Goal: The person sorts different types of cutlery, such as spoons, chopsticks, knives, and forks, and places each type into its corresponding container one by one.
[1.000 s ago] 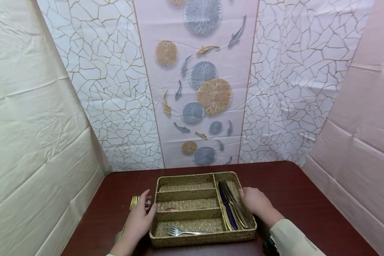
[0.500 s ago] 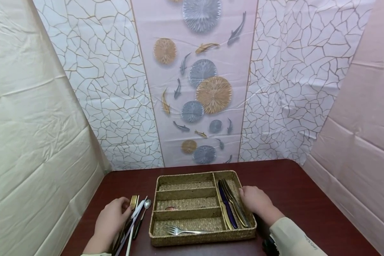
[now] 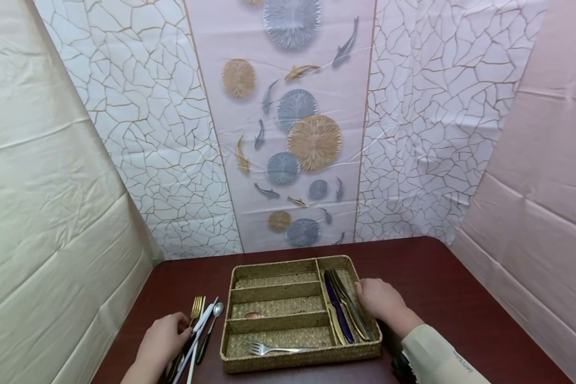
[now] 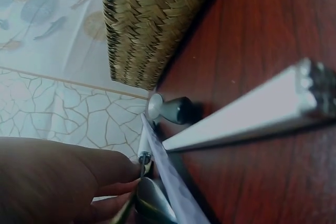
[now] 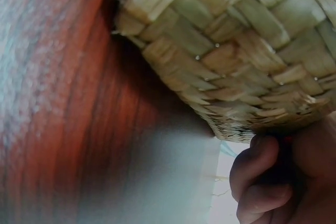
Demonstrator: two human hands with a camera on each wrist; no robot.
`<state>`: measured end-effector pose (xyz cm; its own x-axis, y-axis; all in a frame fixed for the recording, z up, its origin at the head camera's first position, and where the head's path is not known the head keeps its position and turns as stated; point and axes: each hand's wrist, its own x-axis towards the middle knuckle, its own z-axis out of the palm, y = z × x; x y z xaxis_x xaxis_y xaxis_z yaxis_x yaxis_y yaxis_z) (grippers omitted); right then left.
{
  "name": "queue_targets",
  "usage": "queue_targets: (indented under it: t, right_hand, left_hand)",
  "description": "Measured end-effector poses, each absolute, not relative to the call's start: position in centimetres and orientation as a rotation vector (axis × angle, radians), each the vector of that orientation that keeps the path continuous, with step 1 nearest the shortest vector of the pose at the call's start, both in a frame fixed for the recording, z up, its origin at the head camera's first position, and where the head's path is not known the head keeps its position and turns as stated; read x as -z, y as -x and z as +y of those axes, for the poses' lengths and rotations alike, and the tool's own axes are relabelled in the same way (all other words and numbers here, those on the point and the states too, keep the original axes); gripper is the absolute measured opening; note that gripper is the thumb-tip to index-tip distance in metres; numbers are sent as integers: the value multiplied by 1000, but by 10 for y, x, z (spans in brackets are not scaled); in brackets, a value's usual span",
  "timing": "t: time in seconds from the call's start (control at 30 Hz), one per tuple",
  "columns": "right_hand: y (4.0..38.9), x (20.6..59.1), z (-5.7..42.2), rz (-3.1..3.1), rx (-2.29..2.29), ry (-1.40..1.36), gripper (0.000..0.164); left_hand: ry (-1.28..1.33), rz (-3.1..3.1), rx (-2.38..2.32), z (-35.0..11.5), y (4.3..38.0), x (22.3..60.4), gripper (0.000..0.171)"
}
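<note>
A woven, four-compartment cutlery tray [image 3: 301, 323] stands on the table. My right hand [image 3: 383, 300] grips its right side, fingers curled against the woven outer wall in the right wrist view. Left of the tray lies a loose bunch of cutlery: a gold fork [image 3: 196, 306], a spoon [image 3: 218, 309] with a dark handle, and white-handled pieces [image 3: 202, 319]. My left hand [image 3: 159, 339] is at the bunch's left side, thumb and fingers pinching the gold fork's thin handle. In the left wrist view a spoon bowl [image 4: 153, 201] shows beside those fingers.
Several knives [image 3: 342, 306] lie in the tray's right compartment, and a silver fork [image 3: 269, 349] is in the front one. A small reddish item [image 3: 252, 315] sits in the middle compartment. Patterned cloth walls [image 3: 182, 160] surround the dark red table [image 3: 427, 277].
My left hand has moved from the tray's left side leftward to the cutlery bunch and closed on the fork's handle. My right hand stays on the tray. The head view has shifted slightly.
</note>
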<state>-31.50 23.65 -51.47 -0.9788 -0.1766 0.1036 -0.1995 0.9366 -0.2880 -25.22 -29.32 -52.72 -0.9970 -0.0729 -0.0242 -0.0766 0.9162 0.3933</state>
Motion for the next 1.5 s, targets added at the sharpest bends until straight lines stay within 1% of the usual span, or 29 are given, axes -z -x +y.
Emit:
queue_targets:
  t: [0.13,0.37,0.63,0.83,1.1,1.5]
  right_hand:
    - [315,516,236,-3011,-466,-288,30]
    - [314,516,236,-3003,-477,-284,31]
    - [314,515,235,-3003,-470,-280,31]
    - [316,518,236,-2998,-475,-281,32]
    - [318,521,237,-3002,-479,-282,31]
    - [315,517,237,-3004,-484,-294,31]
  left_hand:
    - [127,3028,-655,-295,251,529,13]
    - [132,3024,-667,-294,249,527,12]
    - [146,3067,-620,-292,247,523,23]
    - [130,3055,-606,-291,248,521,19]
    - [97,3103,-604,-283,247,505,20]
    - [-18,3213,-625,-239,236,464,7]
